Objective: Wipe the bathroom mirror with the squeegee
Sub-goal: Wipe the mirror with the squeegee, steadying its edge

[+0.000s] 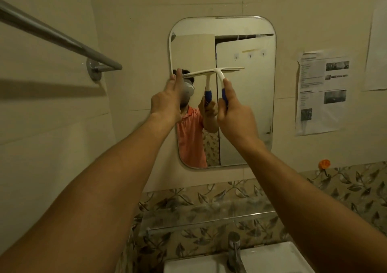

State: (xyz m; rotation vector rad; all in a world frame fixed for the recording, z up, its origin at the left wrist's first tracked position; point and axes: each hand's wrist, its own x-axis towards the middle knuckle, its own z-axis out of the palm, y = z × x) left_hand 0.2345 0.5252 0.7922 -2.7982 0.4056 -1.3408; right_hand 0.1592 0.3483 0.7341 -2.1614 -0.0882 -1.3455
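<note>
— What is hidden or hard to make out?
— Your right hand [236,117] is curled round the blue grip of the squeegee [201,73], so most of that grip is hidden in your fist. The white basin [278,258] and chrome tap [234,249] are cut off at the bottom edge. The print on the paper sheet [322,92] stuck to the wall is too blurred to read. I cannot tell whether the blade presses on the glass.
— And the shapes?
— The squeegee is a white T. Its long thin blade lies nearly level across the upper middle of the round-cornered mirror [247,105]. Your left hand [167,103] has its fingers stretched almost straight, with the tips touching the blade's left end. A round metal towel rail [58,38] runs along the glossy cream tiles [52,136] on the left.
</note>
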